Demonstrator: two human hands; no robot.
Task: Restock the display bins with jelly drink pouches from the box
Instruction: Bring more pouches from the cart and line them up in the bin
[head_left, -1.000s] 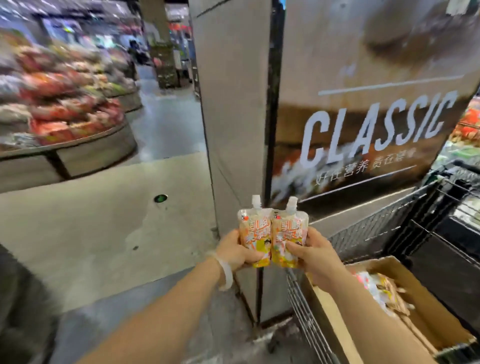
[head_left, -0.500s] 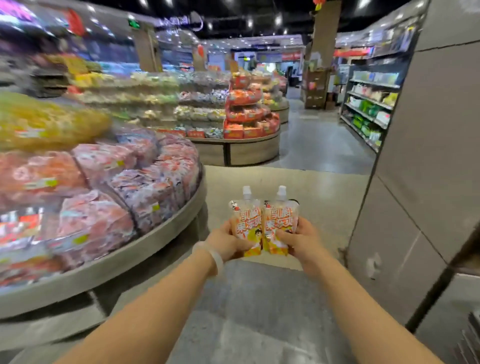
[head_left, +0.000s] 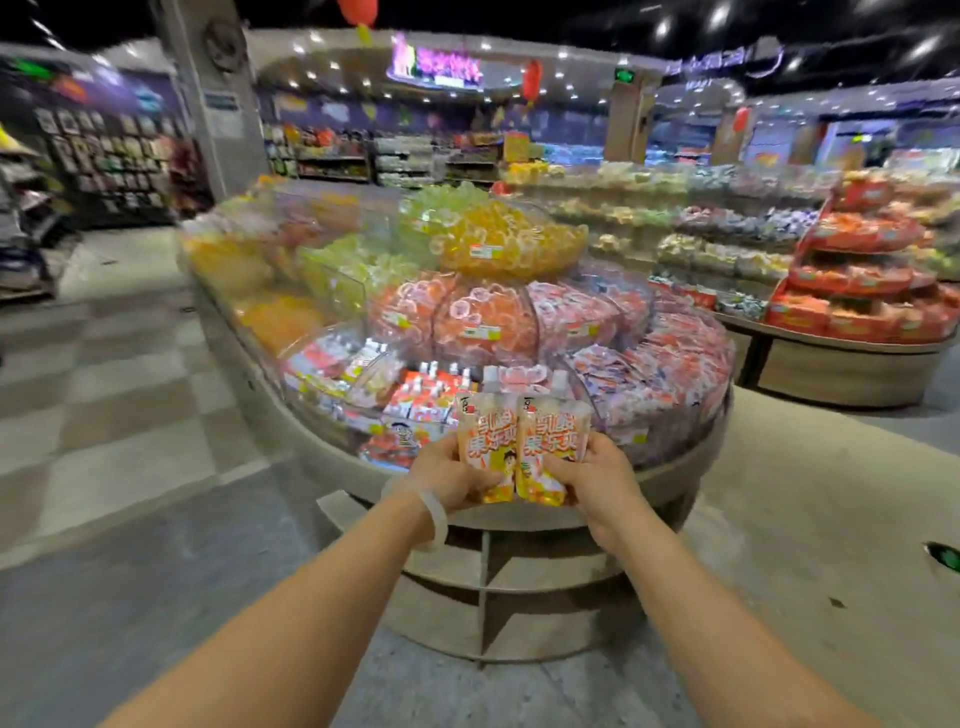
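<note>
While both arms reach forward, two jelly drink pouches (head_left: 522, 447) stand upright side by side, touching, spouts up, long axes vertical. Left hand (head_left: 447, 475) pinches the left pouch's lower edge; right hand (head_left: 597, 478) grips the right pouch likewise. Pouches are held in front of the round display stand (head_left: 519, 519), just before a front bin (head_left: 415, 405) holding similar pouches. Background shelves are blurred; the hands hide the pouches' bottom corners.

- Two hands: left hand (head_left: 447, 470), right hand (head_left: 597, 475)
- Two held jelly drink pouches: one (head_left: 485, 447), another (head_left: 551, 449)
- One white wristband (head_left: 435, 512)
</note>
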